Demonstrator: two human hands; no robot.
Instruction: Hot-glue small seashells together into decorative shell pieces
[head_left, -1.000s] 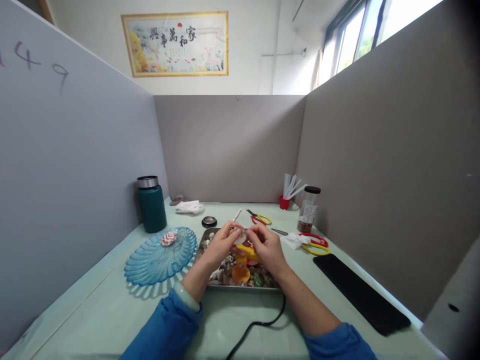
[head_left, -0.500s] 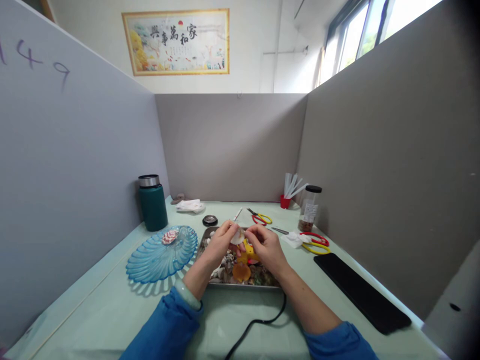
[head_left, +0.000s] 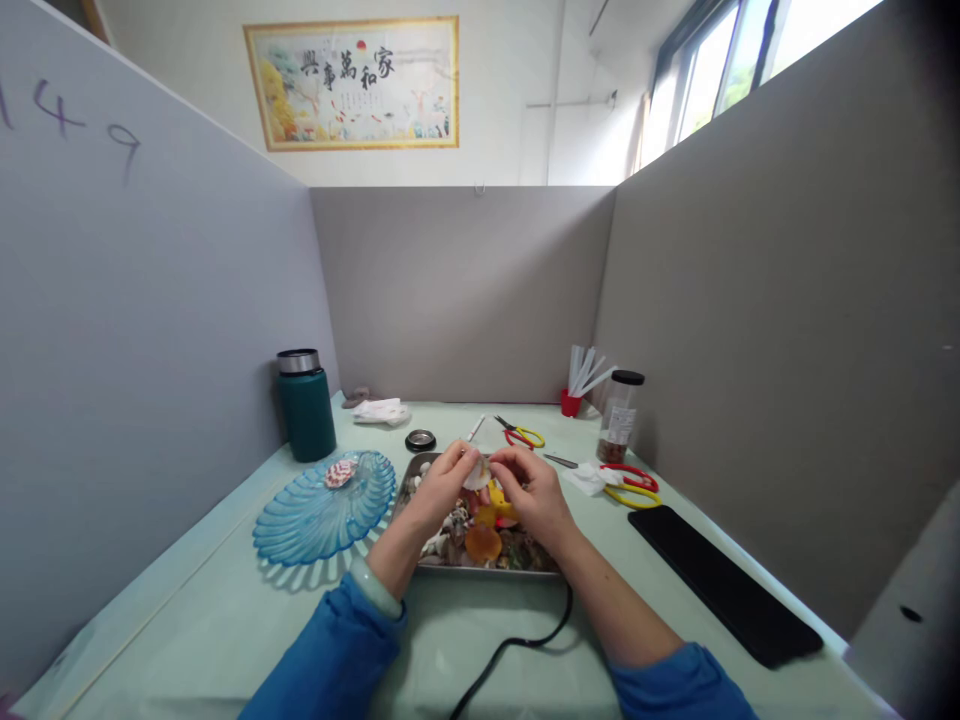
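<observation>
My left hand pinches a pale, fan-shaped seashell above a metal tray. Close against the shell's right edge, my right hand has its thumb and fingertips pressed together; whatever is between them is too small to make out. Under both hands the tray is filled with many shells and stones, among them a round orange shell. A yellow object lies among them, partly hidden by my right hand.
Left of the tray stands a blue glass plate bearing a patterned shell, with a green flask behind. To the right are scissors, a jar and a black slab. A black cord runs toward me.
The shell has tilted slightly between my fingers and shifted a little to the right. Both hands stay in nearly the same place over the tray.
</observation>
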